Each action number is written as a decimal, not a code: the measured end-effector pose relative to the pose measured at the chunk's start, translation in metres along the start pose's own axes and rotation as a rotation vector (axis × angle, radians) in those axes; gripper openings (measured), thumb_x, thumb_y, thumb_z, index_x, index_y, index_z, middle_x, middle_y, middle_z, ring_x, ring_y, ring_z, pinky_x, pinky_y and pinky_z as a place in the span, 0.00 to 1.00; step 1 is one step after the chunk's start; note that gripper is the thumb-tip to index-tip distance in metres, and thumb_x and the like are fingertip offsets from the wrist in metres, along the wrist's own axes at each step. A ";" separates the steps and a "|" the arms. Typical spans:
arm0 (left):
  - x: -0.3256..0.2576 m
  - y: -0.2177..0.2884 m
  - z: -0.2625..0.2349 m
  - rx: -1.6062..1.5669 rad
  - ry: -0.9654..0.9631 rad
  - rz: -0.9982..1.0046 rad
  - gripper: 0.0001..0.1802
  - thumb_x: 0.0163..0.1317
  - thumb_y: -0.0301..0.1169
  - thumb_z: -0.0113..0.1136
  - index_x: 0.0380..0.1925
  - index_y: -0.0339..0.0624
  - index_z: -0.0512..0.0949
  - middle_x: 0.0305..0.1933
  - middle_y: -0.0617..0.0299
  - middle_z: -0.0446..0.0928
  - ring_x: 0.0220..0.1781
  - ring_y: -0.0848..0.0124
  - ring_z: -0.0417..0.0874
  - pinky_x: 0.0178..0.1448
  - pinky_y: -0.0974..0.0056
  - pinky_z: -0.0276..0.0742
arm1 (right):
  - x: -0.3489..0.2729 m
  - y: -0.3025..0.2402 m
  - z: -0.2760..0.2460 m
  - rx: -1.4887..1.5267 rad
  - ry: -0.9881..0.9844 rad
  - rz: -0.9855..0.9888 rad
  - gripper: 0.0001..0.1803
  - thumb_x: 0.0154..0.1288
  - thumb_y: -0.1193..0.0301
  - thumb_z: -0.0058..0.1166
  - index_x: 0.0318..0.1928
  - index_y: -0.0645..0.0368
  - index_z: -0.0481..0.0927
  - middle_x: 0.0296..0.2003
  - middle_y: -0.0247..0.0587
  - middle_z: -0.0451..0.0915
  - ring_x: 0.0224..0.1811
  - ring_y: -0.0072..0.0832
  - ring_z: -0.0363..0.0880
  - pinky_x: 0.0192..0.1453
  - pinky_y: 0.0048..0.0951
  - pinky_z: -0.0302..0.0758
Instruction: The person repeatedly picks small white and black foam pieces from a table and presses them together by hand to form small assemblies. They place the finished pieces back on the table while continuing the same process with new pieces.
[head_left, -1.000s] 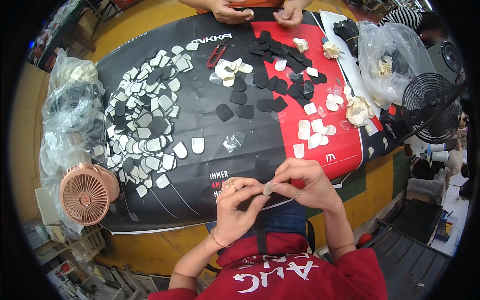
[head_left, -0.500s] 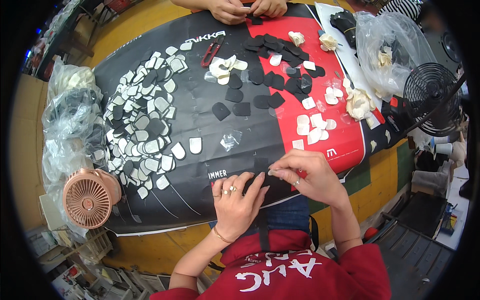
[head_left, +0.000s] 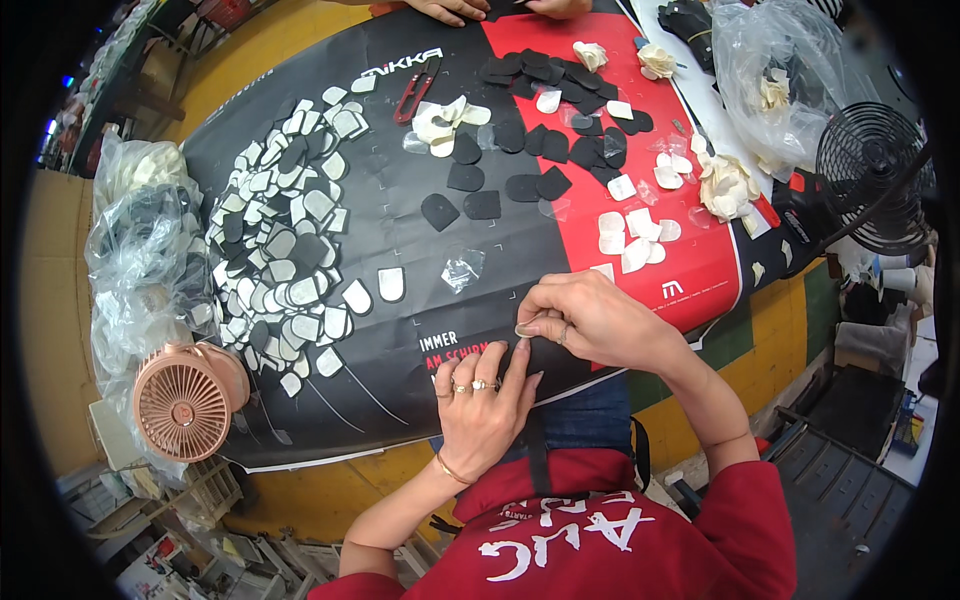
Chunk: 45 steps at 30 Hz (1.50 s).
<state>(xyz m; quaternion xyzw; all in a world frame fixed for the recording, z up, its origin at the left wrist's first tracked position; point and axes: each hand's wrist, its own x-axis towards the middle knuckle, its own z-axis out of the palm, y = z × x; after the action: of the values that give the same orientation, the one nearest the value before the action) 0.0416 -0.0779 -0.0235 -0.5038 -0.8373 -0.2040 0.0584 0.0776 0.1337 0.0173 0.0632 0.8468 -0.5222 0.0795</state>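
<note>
Close to the near edge of the black-and-red mat (head_left: 400,225), my two hands meet at the fingertips. My right hand (head_left: 605,318) pinches thumb against forefinger; whatever lies in that pinch is too small to name. My left hand (head_left: 478,405), with rings on its fingers, is bent low over the mat, its forefinger tip touching the right fingertips. Anything between its thumb and forefinger is lost against the black surface. Beyond them lie a crumpled clear film (head_left: 462,270) and a white-faced rounded patch (head_left: 391,284).
White and black patches (head_left: 285,240) heap at left, black ones (head_left: 550,80) at far right. Red-handled snips (head_left: 415,95) lie beyond the middle. A pink fan (head_left: 190,400) and black fan (head_left: 870,178) flank the mat. Cream fabric flowers (head_left: 728,187) sit at right. A co-worker's hand (head_left: 450,10) shows opposite.
My right hand has shifted left, tighter against my left fingertips. A dark piece beyond my fingers no longer shows. Across the mat, the co-worker's hands have parted. The whole view has shifted slightly.
</note>
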 end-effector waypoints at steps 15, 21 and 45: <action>0.002 0.000 -0.001 0.020 -0.003 0.027 0.23 0.56 0.39 0.72 0.52 0.48 0.85 0.52 0.61 0.75 0.50 0.63 0.75 0.65 0.53 0.62 | 0.002 0.003 0.002 -0.079 -0.017 -0.026 0.07 0.68 0.75 0.59 0.41 0.68 0.81 0.37 0.50 0.83 0.41 0.47 0.85 0.45 0.41 0.80; 0.002 0.000 -0.001 0.019 -0.003 0.023 0.23 0.56 0.39 0.72 0.52 0.48 0.85 0.52 0.61 0.76 0.50 0.64 0.76 0.66 0.53 0.62 | 0.000 0.005 0.005 -0.099 0.004 -0.038 0.08 0.70 0.74 0.59 0.42 0.68 0.81 0.37 0.50 0.83 0.40 0.46 0.86 0.44 0.39 0.81; 0.012 0.003 -0.006 0.045 -0.036 0.033 0.22 0.57 0.40 0.72 0.51 0.45 0.84 0.49 0.62 0.76 0.47 0.67 0.78 0.69 0.52 0.59 | 0.000 0.004 0.003 -0.147 0.095 -0.046 0.10 0.68 0.69 0.62 0.39 0.66 0.81 0.35 0.49 0.80 0.37 0.46 0.83 0.41 0.42 0.78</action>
<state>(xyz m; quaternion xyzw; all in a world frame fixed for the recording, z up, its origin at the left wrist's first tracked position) 0.0374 -0.0695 -0.0134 -0.5199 -0.8341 -0.1749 0.0579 0.0788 0.1332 0.0122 0.0623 0.8870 -0.4565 0.0317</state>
